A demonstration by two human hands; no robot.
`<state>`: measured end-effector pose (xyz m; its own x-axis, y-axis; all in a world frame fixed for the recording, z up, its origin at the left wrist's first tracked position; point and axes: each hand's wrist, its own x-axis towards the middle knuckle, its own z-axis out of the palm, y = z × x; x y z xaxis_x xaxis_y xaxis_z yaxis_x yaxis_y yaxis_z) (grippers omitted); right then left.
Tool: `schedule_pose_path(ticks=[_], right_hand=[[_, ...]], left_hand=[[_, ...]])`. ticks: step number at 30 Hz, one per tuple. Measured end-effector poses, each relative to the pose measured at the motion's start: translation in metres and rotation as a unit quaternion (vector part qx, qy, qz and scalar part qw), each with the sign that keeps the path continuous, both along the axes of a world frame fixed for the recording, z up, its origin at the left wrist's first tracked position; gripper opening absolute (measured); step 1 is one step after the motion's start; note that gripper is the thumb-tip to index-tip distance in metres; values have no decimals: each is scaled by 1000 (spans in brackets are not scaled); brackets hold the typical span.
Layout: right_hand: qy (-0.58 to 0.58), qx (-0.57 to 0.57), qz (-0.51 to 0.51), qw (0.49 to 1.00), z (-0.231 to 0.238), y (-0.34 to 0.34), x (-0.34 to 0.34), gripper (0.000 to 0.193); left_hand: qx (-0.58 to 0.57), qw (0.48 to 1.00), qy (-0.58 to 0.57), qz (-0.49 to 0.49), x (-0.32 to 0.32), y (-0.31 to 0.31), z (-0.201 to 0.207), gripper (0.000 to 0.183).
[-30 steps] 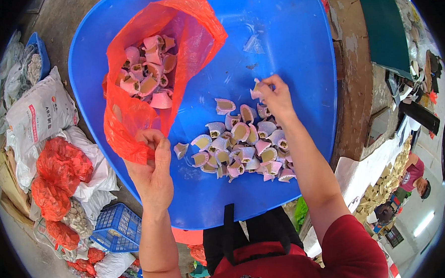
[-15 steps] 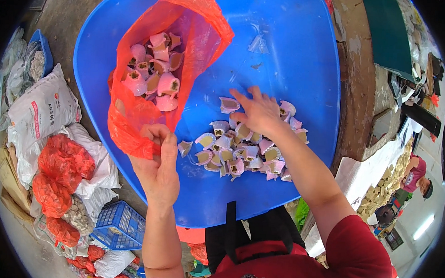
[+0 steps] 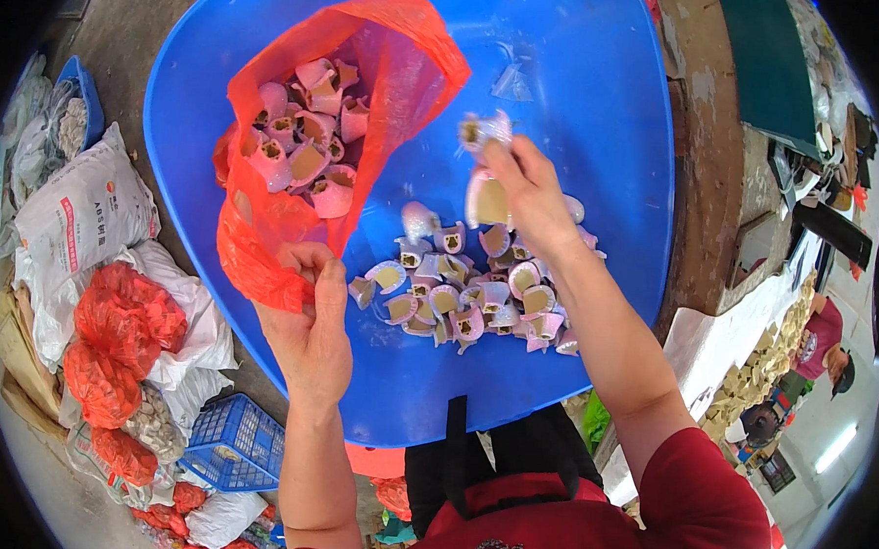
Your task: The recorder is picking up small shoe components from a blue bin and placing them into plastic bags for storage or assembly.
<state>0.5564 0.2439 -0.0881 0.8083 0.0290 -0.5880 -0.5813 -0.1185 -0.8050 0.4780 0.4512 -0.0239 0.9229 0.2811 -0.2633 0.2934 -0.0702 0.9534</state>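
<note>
My left hand is closed around the near edge of a red plastic bag, its mouth held wide. Inside the bag lie several small pink curved hollow pieces with tan insides. Above the tub's middle, my right hand pinches a blurred pink piece at its fingertips. A second, larger pink piece shows under those fingers; whether it is held too is hard to tell. Just below and left of that hand is a loose pile of similar pink pieces.
A large blue tub holds bag and pile, with a clear plastic scrap in it. At left are a white sack, red bags and a blue crate. A worn wooden bench stands right; another person is beyond.
My right hand has lifted from the pile with pink piece in its fingers. Some pile pieces have shifted. The left hand keeps its hold, and the bag has moved slightly.
</note>
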Motion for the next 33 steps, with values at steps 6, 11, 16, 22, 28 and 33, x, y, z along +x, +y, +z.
schedule_pose_path(ticks=[6, 11, 16, 22, 28, 33], right_hand=[[-134, -44, 195, 971, 45, 77, 28, 31], [-184, -246, 360, 881, 2, 33, -6, 30], [25, -399, 485, 778, -55, 20, -49, 30], [-153, -375, 403, 821, -48, 57, -41, 35], [-252, -369, 460, 767, -84, 84, -38, 30], [-167, -238, 274, 917, -77, 38, -28, 30]], left_hand=[[-16, 1000, -8, 22, 4, -8, 1, 34], [-17, 1000, -23, 14, 3, -1, 3, 73], [-37, 999, 4, 14, 3, -4, 3, 73], [-8, 1000, -10, 10, -1, 4, -3, 72], [-23, 1000, -10, -1, 0, -1, 2, 73], [-76, 996, -8, 34, -8, 9, -1, 44]])
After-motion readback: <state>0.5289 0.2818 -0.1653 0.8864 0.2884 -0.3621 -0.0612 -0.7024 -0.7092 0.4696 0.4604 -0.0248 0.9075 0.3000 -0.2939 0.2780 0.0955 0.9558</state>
